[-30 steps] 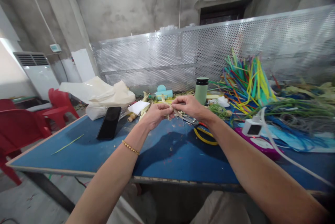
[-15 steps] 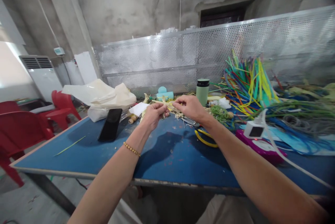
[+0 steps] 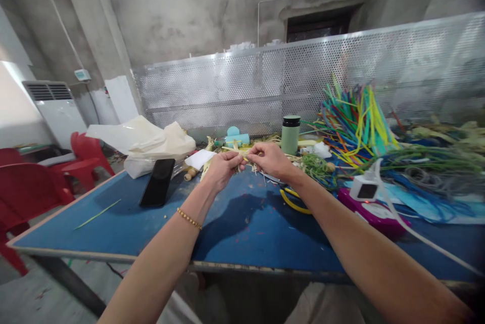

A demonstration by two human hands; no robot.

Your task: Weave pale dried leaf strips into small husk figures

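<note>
My left hand [image 3: 223, 168] is closed in a pinch above the blue table, wearing a gold beaded bracelet at the wrist. A small pale-yellow straw-like piece [image 3: 245, 159] shows between its fingertips, mostly covered by fingers. My right hand [image 3: 271, 161], also pinching, meets the left at this piece. Behind the hands lie dry straw-coloured strips and scraps [image 3: 259, 168]. Scissors with yellow handles [image 3: 295, 205] rest by my right forearm, partly hidden under it.
A black phone [image 3: 158, 182] and crumpled wrapping [image 3: 147, 144] lie left. Beyond my right hand stands a green tumbler [image 3: 290, 137]. Colourful strips [image 3: 364, 122] and a purple power strip [image 3: 373, 215] with a white cable occupy the right. Perforated metal panel [image 3: 215, 86] behind.
My right hand has moved left and slightly down, so its fingertips now meet the left hand's at the small piece. The view has shifted slightly.
</note>
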